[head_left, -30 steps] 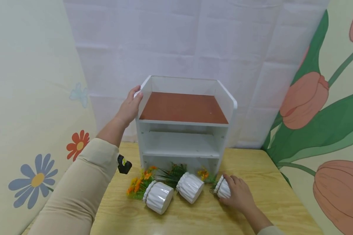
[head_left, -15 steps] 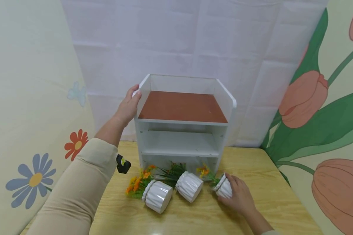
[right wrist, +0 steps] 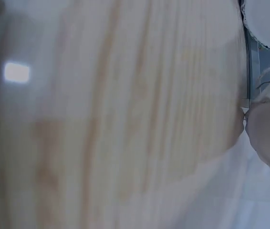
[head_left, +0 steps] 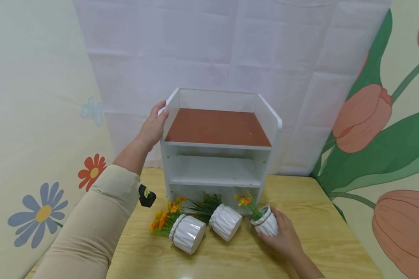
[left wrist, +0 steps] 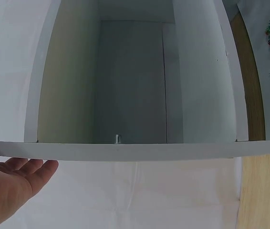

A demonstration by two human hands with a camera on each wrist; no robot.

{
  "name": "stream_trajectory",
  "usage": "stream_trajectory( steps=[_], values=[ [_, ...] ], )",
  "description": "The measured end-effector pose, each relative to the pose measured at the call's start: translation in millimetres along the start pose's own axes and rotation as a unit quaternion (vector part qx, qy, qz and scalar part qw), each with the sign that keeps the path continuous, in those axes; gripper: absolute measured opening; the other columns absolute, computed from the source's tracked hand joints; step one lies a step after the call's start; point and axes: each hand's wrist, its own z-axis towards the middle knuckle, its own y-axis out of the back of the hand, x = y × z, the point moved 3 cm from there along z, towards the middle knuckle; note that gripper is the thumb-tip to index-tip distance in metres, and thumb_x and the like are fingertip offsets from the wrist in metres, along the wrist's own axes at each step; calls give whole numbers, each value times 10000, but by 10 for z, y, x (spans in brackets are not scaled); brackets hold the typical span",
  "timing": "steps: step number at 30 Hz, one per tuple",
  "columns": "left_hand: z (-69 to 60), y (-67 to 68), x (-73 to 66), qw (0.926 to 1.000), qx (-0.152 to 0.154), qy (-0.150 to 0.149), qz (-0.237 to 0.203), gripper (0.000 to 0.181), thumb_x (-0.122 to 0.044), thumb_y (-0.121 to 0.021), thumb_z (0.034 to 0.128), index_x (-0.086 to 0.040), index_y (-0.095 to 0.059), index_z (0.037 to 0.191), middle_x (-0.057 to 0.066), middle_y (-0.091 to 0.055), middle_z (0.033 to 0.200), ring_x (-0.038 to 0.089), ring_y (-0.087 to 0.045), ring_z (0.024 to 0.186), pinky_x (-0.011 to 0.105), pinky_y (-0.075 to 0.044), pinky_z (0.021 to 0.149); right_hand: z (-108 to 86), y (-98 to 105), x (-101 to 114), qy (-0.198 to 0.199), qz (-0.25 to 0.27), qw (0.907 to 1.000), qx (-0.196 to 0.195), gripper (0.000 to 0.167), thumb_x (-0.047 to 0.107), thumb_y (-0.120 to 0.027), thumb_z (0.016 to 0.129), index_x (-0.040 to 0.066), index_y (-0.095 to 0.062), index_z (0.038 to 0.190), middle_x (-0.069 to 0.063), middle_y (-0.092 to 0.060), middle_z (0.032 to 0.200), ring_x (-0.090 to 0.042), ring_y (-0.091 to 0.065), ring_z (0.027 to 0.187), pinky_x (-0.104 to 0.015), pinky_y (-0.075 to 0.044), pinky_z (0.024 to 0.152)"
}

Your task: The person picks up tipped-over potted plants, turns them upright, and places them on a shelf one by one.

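In the head view, my right hand [head_left: 284,236] grips a white ribbed flowerpot [head_left: 268,226] with orange flowers [head_left: 245,200], tilted with its mouth toward the shelf. The right wrist view shows this pot's base [right wrist: 268,136] with a drain hole and a fingertip beside it. My left hand [head_left: 153,126] holds the upper left side panel of a small white shelf [head_left: 214,145]; in the left wrist view its fingers [left wrist: 42,175] lie along the panel's outer face. Two more white flowerpots lie on their sides before the shelf: one with orange flowers [head_left: 187,233], one with dark greenery [head_left: 225,222].
The shelf has a brown top board [head_left: 218,126] and a middle board [head_left: 214,171], and stands at the back of a wooden table [head_left: 317,217]. A white cloth [head_left: 209,46] hangs behind. A black object [head_left: 146,195] shows by the left forearm. Painted walls flank both sides.
My right hand has turned the flowerpot so that its mouth tips up and its orange flowers rise. My left hand stays at the shelf's panel, and the other two pots have not moved.
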Motion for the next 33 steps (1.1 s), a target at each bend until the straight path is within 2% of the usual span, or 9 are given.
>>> stream_trajectory(
  steps=[13,25,33],
  values=[
    [-13,-14,-1,10000,-11,1,-31,603,-506,-227,1044,-301,-51,1583,211,-304,1538,418,-353,1367,665,-306,1102,-63,17,-6,-325,244,9990,166,999,386,-894,624,62,-419,1440,-207,-562,1310,-366,-567,1117,-498,-494,858],
    [-21,2,7,9999,-61,81,35,602,-516,-228,1041,-323,-45,1580,204,-300,1540,412,-356,1360,659,-311,1103,-104,99,-31,-668,288,9958,550,1076,398,-892,638,-7,-337,1466,-283,-501,1375,-426,-540,1195,-561,-476,934],
    [-31,2,1,10000,-51,66,28,608,-534,-227,1036,-333,-40,1579,201,-296,1545,415,-353,1366,667,-310,1100,-118,121,-58,-1051,564,9895,814,1141,387,-896,648,2,-255,1511,-302,-449,1419,-447,-490,1261,-576,-434,1000]
  ],
)
